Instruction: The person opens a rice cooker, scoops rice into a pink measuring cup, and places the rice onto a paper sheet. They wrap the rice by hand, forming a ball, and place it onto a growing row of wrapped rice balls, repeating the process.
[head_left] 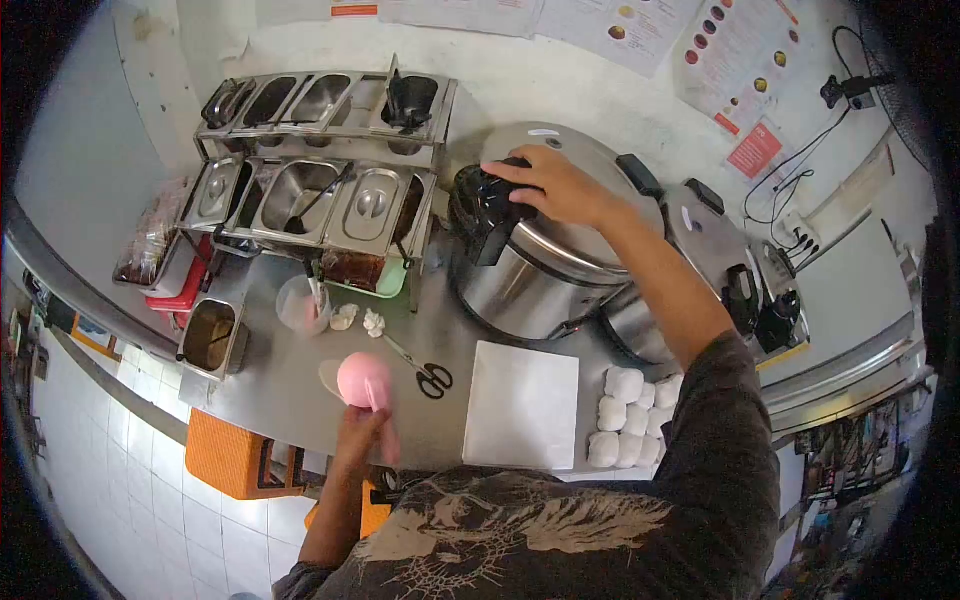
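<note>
In my left hand is a pink scoop with a round head, its fingers closed around the handle. Behind the scoop, a pale round thing lies on the counter, partly covered. My right hand reaches across a large steel pot and grips the black handle at the left side of its lid. The lid looks seated on the pot. Black-handled scissors and two crumpled white scraps lie between the scoop and the pot.
A second steel pot stands to the right. A white square board and several white wrapped bundles sit near the front edge. Metal food pans fill a two-level rack at left, with a clear cup below.
</note>
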